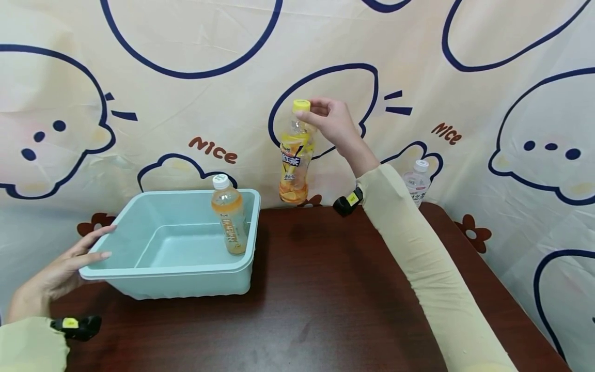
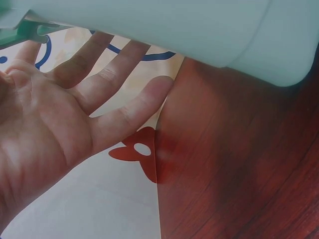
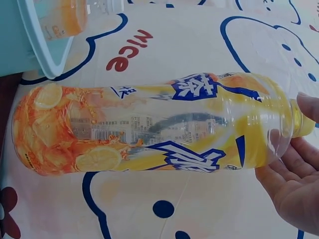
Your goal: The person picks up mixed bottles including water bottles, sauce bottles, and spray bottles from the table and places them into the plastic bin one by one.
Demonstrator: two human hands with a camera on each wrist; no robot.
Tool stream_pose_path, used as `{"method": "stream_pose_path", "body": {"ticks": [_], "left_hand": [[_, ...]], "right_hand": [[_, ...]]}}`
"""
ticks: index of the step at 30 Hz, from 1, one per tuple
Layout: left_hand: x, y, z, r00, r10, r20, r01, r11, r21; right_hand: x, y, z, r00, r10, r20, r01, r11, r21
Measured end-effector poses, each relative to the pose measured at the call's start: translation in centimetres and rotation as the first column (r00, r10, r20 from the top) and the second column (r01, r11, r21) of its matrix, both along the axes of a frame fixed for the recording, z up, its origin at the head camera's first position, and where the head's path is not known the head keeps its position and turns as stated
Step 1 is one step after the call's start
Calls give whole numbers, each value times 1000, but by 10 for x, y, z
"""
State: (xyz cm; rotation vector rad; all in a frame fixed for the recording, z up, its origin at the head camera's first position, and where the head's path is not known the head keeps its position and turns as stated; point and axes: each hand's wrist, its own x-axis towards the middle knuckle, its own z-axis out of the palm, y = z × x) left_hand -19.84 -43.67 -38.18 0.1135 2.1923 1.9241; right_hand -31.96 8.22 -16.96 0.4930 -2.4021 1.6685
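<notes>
My right hand (image 1: 332, 124) pinches a clear plastic iced tea bottle (image 1: 294, 168) by its yellow cap, holding it upright in the air above the table's back edge. Its yellow and orange label with lemon slices fills the right wrist view, where the bottle (image 3: 149, 129) looks see-through. At the left, my left hand (image 1: 62, 271) grips the rim of a light blue plastic basin (image 1: 186, 281), thumb over the edge. Other fingers (image 2: 122, 112) reach below the rim in the left wrist view. Inside the basin, a white-capped bottle (image 1: 231, 219) with an orange-tinted label leans against the right wall.
A clear bottle (image 1: 417, 181) with a white cap stands at the table's back right corner, partly behind my right sleeve. The dark brown table (image 1: 325, 289) meets a printed cloth backdrop (image 1: 223, 108) at the back and right.
</notes>
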Motion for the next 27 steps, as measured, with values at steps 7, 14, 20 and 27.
{"method": "stream_pose_path", "body": {"ticks": [7, 14, 20, 27], "left_hand": [[0, 0, -1, 1000, 2, 9, -2, 1000, -12], [0, 0, 2, 1000, -3, 7, 3, 1000, -17], [1, 0, 3, 1000, 4, 19, -3, 1000, -23], [3, 0, 4, 999, -14, 43, 14, 1000, -1]], "right_hand": [[3, -11, 4, 999, 39, -20, -39, 999, -8], [5, -22, 6, 996, 70, -48, -71, 997, -12], [8, -30, 6, 991, 115, -65, -117, 993, -26], [13, -40, 9, 989, 137, -49, -138, 990, -21]]}}
